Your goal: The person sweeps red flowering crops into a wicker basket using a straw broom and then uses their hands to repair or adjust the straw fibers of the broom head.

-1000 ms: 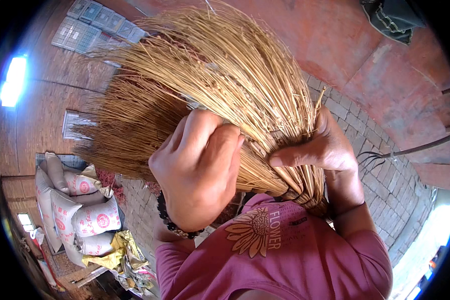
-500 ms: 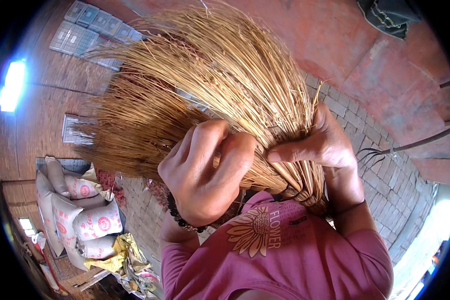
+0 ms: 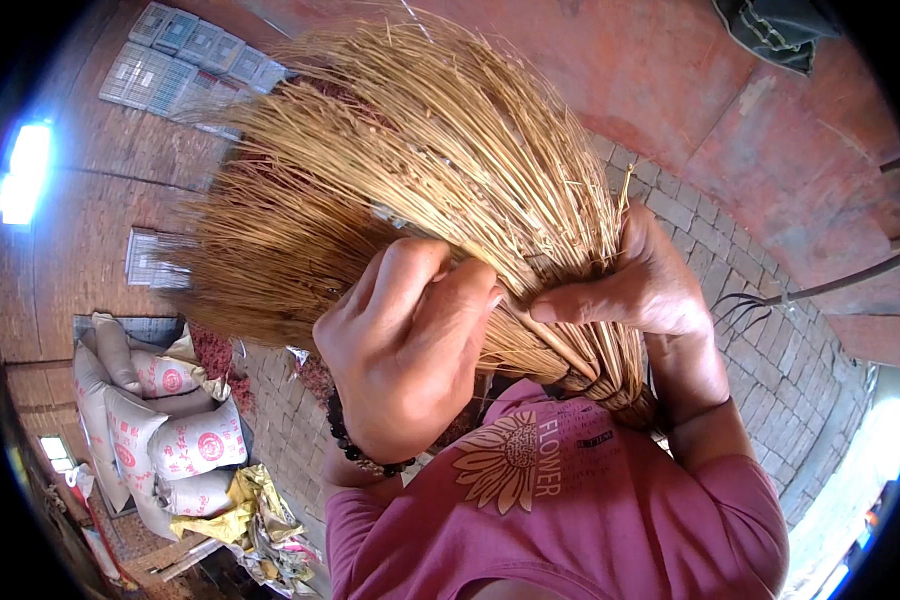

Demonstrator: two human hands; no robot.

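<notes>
A fan-shaped straw broom [image 3: 440, 150] lies across my front, its bristles spreading to the upper left. Its narrow end [image 3: 625, 400], bound together, rests close to my pink shirt. My right hand [image 3: 635, 285] wraps around the straw above that bound end, with the thumb pressed across the stalks. My left hand [image 3: 405, 335], wearing a dark beaded bracelet [image 3: 355, 440], is closed, thumb and fingers pinched together at the middle of the straw. What is in that pinch looks like some stalks, partly hidden by the fingers.
Several printed sacks [image 3: 195, 440] are piled at the left beside yellow crumpled sheeting [image 3: 255, 500]. Red-brown strands [image 3: 215, 365] lie by the sacks. Grey bricks [image 3: 770, 370] pave the ground, and a reddish panel [image 3: 660, 80] spans the top. A dark cable [image 3: 830, 290] sticks out at the right.
My left hand has shifted slightly left, still pinched. The broom has tilted a little and its bristles have moved slightly. My right hand keeps nearly the same grip.
</notes>
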